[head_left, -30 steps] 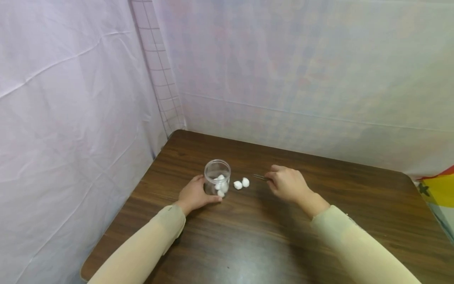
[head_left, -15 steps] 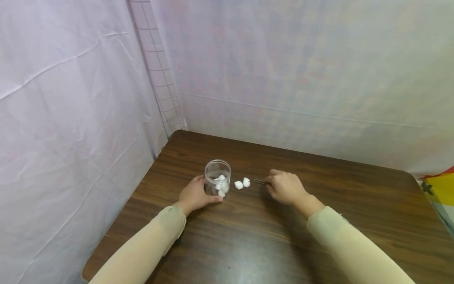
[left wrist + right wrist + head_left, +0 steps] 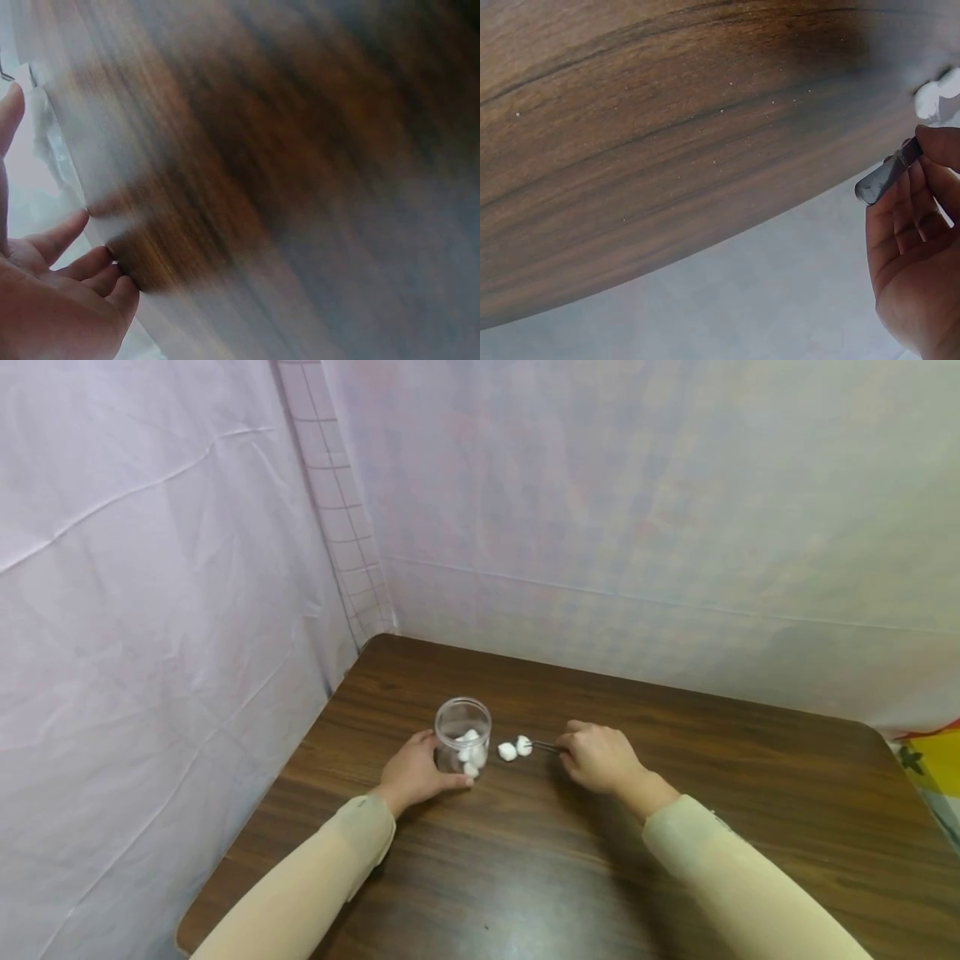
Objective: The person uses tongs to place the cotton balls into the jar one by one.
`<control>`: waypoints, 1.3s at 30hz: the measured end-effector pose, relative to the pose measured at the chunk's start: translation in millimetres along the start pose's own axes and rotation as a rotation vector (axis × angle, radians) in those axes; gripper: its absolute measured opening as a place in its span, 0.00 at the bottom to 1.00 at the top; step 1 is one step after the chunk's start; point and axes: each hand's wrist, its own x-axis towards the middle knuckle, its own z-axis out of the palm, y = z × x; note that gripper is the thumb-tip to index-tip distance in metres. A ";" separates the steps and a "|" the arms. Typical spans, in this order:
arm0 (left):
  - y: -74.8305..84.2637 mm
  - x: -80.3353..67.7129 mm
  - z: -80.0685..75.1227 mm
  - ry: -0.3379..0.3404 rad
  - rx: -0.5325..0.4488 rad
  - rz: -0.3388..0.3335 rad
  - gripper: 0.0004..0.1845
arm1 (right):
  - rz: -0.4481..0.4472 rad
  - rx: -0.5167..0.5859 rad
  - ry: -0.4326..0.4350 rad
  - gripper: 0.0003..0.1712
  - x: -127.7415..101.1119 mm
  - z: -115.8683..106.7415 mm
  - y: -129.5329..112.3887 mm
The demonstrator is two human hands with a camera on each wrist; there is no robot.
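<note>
My left hand [image 3: 411, 772] holds a clear round jar [image 3: 462, 723] upright on the table, its thumb along the near side. White cotton balls [image 3: 472, 755] lie in the bottom of the jar. Just right of it, two more sit side by side on the wood, a left cotton ball [image 3: 507, 752] and a right cotton ball [image 3: 523, 746]. Metal tweezers [image 3: 546, 747] are pinched in my right hand [image 3: 602, 758], their tips right at the right ball. The right wrist view shows the rounded rear end of the tweezers [image 3: 883, 178] sticking out past the fingers.
A brown wood-grain table [image 3: 465, 860] with rounded corners lies under both hands. White cloth sheets [image 3: 637, 510] hang behind it and along the left side. Colourful fabric [image 3: 933, 760] shows at the far right edge.
My right hand has moved left and slightly toward me, bringing the tweezer tips from beside the right cotton ball up to it. The left hand stays at the jar.
</note>
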 end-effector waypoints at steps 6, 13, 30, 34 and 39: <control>1.7 -0.3 -0.6 0.002 -0.009 0.003 0.49 | -0.002 0.007 -0.019 0.11 -1.2 2.7 -0.2; 1.8 -0.7 -0.1 0.001 -0.012 0.001 0.49 | -0.010 -0.008 -0.010 0.09 -1.2 4.9 -0.8; 0.4 -1.7 0.8 -0.004 -0.026 0.003 0.49 | 0.014 -0.024 0.009 0.10 -2.6 5.8 -0.2; 0.0 -1.7 0.4 -0.002 -0.021 0.000 0.49 | 0.029 -0.030 0.015 0.12 -6.1 1.3 2.2; 0.6 -1.6 -1.2 -0.005 -0.017 -0.007 0.49 | 0.049 -0.043 -0.002 0.13 -11.3 -6.4 6.1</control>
